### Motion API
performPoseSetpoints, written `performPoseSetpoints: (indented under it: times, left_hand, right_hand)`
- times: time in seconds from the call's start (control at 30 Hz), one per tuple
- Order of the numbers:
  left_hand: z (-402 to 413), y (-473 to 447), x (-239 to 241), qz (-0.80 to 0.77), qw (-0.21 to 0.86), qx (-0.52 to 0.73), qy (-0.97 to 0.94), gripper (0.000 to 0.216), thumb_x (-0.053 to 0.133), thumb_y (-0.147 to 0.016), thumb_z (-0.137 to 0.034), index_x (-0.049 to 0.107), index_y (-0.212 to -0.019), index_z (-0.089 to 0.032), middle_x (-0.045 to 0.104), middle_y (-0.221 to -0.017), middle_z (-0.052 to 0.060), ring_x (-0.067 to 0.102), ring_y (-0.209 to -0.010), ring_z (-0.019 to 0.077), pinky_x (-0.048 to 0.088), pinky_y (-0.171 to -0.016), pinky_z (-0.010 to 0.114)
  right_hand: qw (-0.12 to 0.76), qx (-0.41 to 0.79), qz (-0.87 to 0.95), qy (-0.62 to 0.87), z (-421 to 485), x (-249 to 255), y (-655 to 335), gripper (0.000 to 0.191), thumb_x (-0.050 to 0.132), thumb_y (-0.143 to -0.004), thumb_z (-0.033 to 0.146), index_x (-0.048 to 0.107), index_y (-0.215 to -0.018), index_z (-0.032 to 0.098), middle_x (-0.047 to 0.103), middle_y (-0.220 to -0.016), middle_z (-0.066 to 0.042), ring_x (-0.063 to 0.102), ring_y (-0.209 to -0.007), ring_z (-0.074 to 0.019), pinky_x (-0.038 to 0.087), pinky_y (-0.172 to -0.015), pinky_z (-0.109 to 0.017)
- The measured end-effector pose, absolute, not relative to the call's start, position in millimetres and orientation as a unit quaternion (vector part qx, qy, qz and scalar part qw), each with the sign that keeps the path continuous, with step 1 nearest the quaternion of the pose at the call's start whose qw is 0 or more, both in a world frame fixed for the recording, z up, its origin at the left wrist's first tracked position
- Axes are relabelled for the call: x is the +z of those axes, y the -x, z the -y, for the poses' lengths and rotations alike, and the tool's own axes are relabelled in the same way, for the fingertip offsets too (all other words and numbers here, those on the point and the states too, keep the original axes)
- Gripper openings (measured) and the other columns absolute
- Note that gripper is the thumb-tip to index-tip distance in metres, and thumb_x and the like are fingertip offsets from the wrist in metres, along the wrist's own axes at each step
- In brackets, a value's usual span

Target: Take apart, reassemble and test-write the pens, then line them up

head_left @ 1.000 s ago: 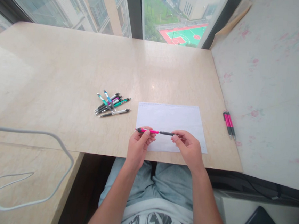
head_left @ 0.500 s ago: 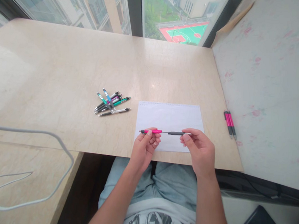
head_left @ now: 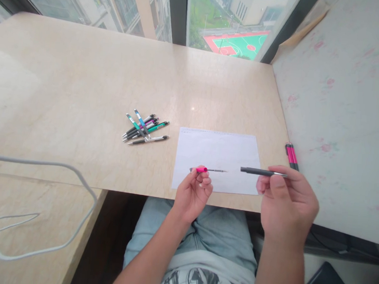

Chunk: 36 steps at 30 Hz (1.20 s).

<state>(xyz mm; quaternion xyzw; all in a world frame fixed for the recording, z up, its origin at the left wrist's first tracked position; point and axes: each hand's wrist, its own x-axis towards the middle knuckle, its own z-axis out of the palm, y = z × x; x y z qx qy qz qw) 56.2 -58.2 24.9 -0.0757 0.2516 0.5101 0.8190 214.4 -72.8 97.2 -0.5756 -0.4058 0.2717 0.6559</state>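
Observation:
Over the front of a white sheet of paper (head_left: 220,151), my left hand (head_left: 194,193) pinches the pink upper barrel (head_left: 201,170) of a ballpoint pen. A thin refill (head_left: 217,171) with a spring-like tip sticks out of that barrel to the right. My right hand (head_left: 287,201) is closed on the pen's black grip section (head_left: 256,171), whose silver tip end lies between thumb and fingers. The grip's open end faces the refill, with a gap between the two parts.
Several pens (head_left: 146,128) in green, blue, purple and white lie piled left of the paper. Pink pens (head_left: 291,156) lie at the right edge, partly behind my right hand. A grey cable (head_left: 58,164) loops over the lower left surface. A patterned panel (head_left: 346,129) borders the right side.
The grip section has been drawn off to the right and up with my right hand, baring the refill. My left hand has shifted slightly right, and the pink barrel now tilts more toward me.

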Motion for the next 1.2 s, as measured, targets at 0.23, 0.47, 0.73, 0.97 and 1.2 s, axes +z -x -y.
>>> performPoseSetpoints:
  times: [0.23, 0.47, 0.73, 0.97, 1.2]
  left_hand:
    - [52.3, -45.0, 23.0, -0.286, 0.802, 0.524, 0.032, 0.013, 0.072, -0.083, -0.028, 0.070, -0.087, -0.016, 0.066, -0.078, 0.003, 0.060, -0.068, 0.0083, 0.053, -0.065, 0.019]
    - [46.8, -31.2, 20.1, -0.311, 0.778, 0.545, -0.004, 0.014, 0.073, -0.082, -0.028, 0.071, -0.087, -0.015, 0.069, -0.079, 0.004, 0.062, -0.069, 0.0078, 0.054, -0.066, 0.017]
    - [48.0, -31.0, 23.2, -0.339, 0.759, 0.550, -0.076, 0.022, 0.075, -0.081, -0.031, 0.072, -0.093, -0.013, 0.072, -0.083, 0.006, 0.065, -0.071, 0.0090, 0.053, -0.066, 0.017]
    - [48.3, -31.1, 23.4, -0.345, 0.755, 0.550, -0.091, 0.021, 0.074, -0.082, -0.030, 0.072, -0.094, -0.013, 0.072, -0.083, 0.006, 0.065, -0.070, 0.0091, 0.053, -0.066, 0.017]
    - [46.1, -31.8, 18.3, -0.351, 0.751, 0.551, -0.094, 0.021, 0.074, -0.082, -0.028, 0.072, -0.095, -0.012, 0.073, -0.083, 0.007, 0.066, -0.072, 0.0094, 0.054, -0.070, 0.018]
  right_hand:
    - [0.556, 0.266, 0.380, 0.690, 40.8, 20.6, -235.1, 0.027, 0.069, -0.080, 0.036, 0.066, -0.098, 0.016, 0.074, -0.087, -0.010, 0.066, -0.069, -0.0189, 0.049, -0.054, -0.028]
    - [0.398, 0.010, 0.514, 0.760, 11.6, 1.8, -262.5, 0.025, 0.054, -0.088, 0.034, 0.070, -0.099, 0.017, 0.072, -0.085, -0.008, 0.063, -0.073, -0.0212, 0.048, -0.066, -0.034]
    - [0.255, -0.013, 0.543, 0.800, -2.1, -2.4, -252.4, 0.015, 0.057, -0.087, 0.031, 0.064, -0.080, 0.021, 0.065, -0.079, -0.009, 0.051, -0.085, -0.0255, 0.038, -0.069, -0.034]
    - [0.246, 0.007, 0.538, 0.807, 1.0, -0.7, -252.7, 0.016, 0.059, -0.086, 0.035, 0.063, -0.082, 0.020, 0.063, -0.078, -0.007, 0.052, -0.081, -0.0238, 0.036, -0.065, -0.033]
    - [0.463, 0.386, 0.483, 0.635, 39.4, 30.8, -229.3, 0.032, 0.048, -0.095, 0.047, 0.064, -0.107, 0.022, 0.068, -0.091, -0.005, 0.059, -0.073, -0.0173, 0.045, -0.060, -0.030]
